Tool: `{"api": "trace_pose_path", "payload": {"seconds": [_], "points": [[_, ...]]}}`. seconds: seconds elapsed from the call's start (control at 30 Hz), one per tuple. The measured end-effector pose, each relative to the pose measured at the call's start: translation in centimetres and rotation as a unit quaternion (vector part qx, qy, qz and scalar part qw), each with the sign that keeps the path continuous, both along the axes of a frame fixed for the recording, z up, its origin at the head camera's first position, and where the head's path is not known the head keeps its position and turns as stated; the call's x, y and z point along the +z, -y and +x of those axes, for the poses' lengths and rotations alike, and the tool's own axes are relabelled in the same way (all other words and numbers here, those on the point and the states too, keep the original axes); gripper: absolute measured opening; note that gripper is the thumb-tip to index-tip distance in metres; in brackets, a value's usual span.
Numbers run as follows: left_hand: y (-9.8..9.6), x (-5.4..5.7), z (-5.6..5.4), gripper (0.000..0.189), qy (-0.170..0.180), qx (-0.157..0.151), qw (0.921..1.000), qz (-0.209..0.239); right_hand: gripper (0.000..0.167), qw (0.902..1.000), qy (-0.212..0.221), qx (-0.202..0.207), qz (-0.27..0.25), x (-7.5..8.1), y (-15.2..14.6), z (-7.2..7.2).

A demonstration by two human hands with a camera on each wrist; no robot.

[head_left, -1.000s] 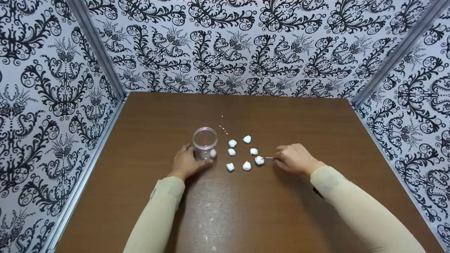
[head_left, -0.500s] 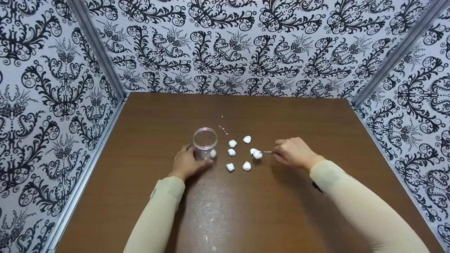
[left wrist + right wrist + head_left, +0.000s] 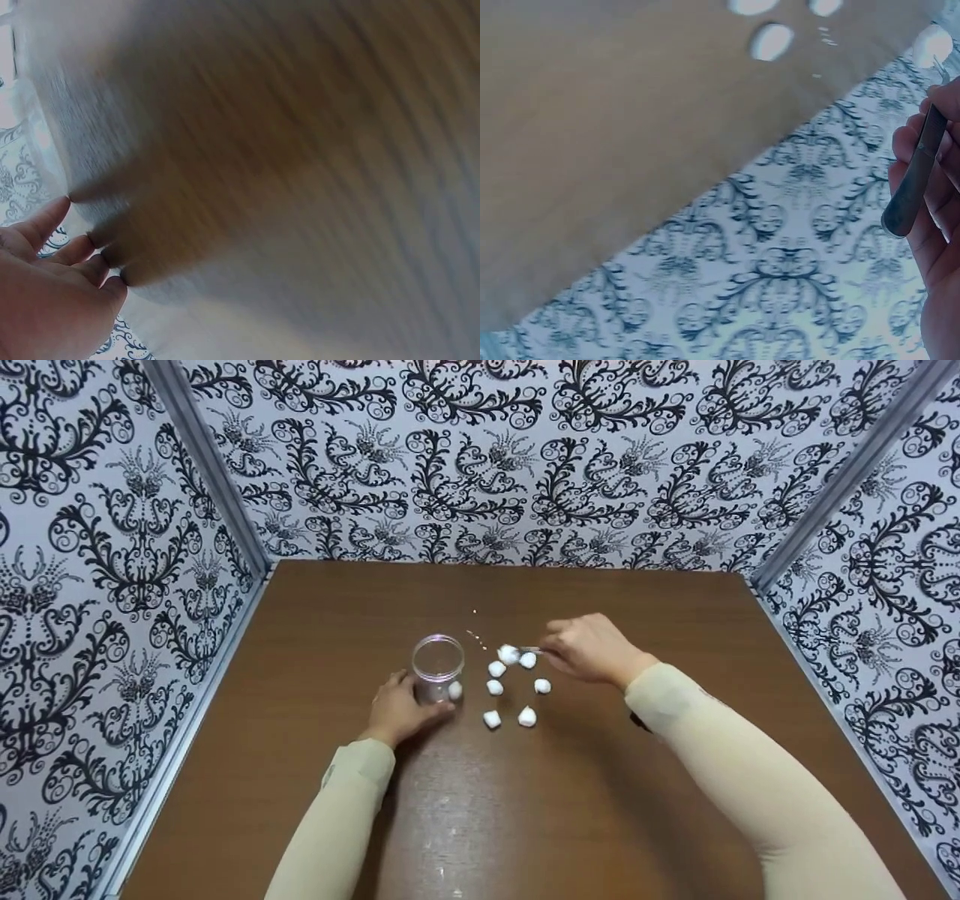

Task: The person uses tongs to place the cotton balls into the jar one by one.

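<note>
The left hand (image 3: 397, 706) curls round the jar (image 3: 430, 679), where one ball (image 3: 455, 690) shows through; a slack hold could let the jar tip if bumped. The speared ball (image 3: 508, 655), near the loose balls (image 3: 495, 687), could drop if pierced shallowly. The right hand (image 3: 589, 649) pinches the fork (image 3: 529, 649). Compared with half a second ago, left hand and jar stay put; speared ball, fork and right hand are farther back and leftward.

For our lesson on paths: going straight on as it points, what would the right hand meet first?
Likely the clear jar, with the fork and white ball leading the right hand; height is unclear.
</note>
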State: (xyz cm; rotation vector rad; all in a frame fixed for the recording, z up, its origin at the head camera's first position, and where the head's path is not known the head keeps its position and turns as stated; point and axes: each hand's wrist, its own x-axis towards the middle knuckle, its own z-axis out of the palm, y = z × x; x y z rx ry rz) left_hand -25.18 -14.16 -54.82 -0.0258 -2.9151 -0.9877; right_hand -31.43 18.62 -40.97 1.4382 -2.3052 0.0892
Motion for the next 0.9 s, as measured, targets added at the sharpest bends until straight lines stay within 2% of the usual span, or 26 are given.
{"api": "trace_pose_path", "payload": {"seconds": [0.17,0.3,0.53,0.9], "points": [[0.1,-0.1,0.1,0.093,-0.003,0.001,1.0000,0.003,0.009,0.9998,-0.010,0.017,0.001,1.8,3.2,-0.4],[0.0,0.1,0.1,0.092,0.000,0.001,1.0000,0.004,0.010,0.9995,-0.015,0.027,0.003,2.3,5.4,-0.5],[-0.3,0.6,0.3,0.090,0.000,0.007,1.0000,0.006,0.014,0.9991,-0.006,0.041,0.011,1.4,8.0,-0.9],[-0.3,1.0,0.5,0.088,0.000,0.009,0.9999,0.006,0.011,0.9982,-0.005,0.043,0.042,0.3,9.2,-0.8]]}}
